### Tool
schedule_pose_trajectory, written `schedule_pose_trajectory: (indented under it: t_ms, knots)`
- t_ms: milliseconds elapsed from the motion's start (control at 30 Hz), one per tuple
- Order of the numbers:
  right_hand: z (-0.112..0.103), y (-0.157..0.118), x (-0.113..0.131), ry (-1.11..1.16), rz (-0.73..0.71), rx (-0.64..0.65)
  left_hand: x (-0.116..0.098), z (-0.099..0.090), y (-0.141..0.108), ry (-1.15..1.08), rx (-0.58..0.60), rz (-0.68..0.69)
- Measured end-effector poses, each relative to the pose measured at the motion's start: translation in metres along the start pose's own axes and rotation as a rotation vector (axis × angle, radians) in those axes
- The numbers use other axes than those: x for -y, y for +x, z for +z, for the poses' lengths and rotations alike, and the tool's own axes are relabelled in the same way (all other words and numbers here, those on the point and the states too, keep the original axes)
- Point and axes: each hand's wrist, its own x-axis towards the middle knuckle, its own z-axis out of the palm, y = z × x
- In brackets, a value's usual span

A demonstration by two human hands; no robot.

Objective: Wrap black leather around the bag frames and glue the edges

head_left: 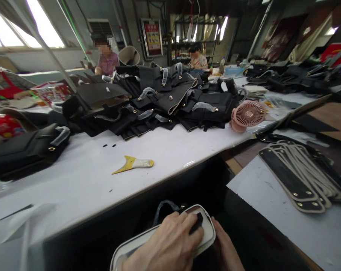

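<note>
I'm seeing a red poster far beyond the hands, lettering too blurred for reading. Left hand is narrowly pinching a small black piece over the bag beneath; right hand is touching its side, grip hidden, I'm not telling.

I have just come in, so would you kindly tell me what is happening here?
A bag is being handled in front of the table. The person's left hand lies across its pale side, touching a small dark piece; the right hand is at the bag's right end. On the table lies a yellow-and-white forked piece, with a heap of black bags beyond it and a pink fan to the right. Other people are farther back.
</note>
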Motion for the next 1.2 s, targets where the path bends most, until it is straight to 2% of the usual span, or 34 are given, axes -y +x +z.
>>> schedule_pose_trajectory:
  t_ms: [100, 267, 400, 667, 867, 1067, 1200]
  knots:
    - [-0.004, -0.018, 0.017, -0.071, 0.032, -0.033, 0.007, 0.005, 0.001, -0.039, -0.064, -0.014]
    - [0.000, -0.035, 0.055, -0.359, -0.112, -0.025, 0.022, -0.003, 0.014, -0.175, -0.139, -0.142]
    - [0.007, -0.034, 0.069, -0.535, -0.123, 0.046, 0.040, -0.003, 0.032, -0.205, -0.208, -0.075]
    - [0.012, -0.028, 0.068, -0.870, -0.232, 0.013, 0.072, 0.007, 0.061, -0.310, -0.122, 0.123]
    - [0.014, -0.027, 0.067, -0.868, -0.286, -0.005, 0.076, 0.010, 0.064, -0.341, -0.110, 0.145]
    - [0.020, -0.032, 0.063, -0.941, -0.530, -0.080, 0.079, 0.016, 0.065, -0.376, -0.140, 0.188]
    - [0.027, -0.038, 0.059, -0.965, -0.589, -0.175, 0.080, 0.022, 0.069, -0.357, -0.179, 0.237]
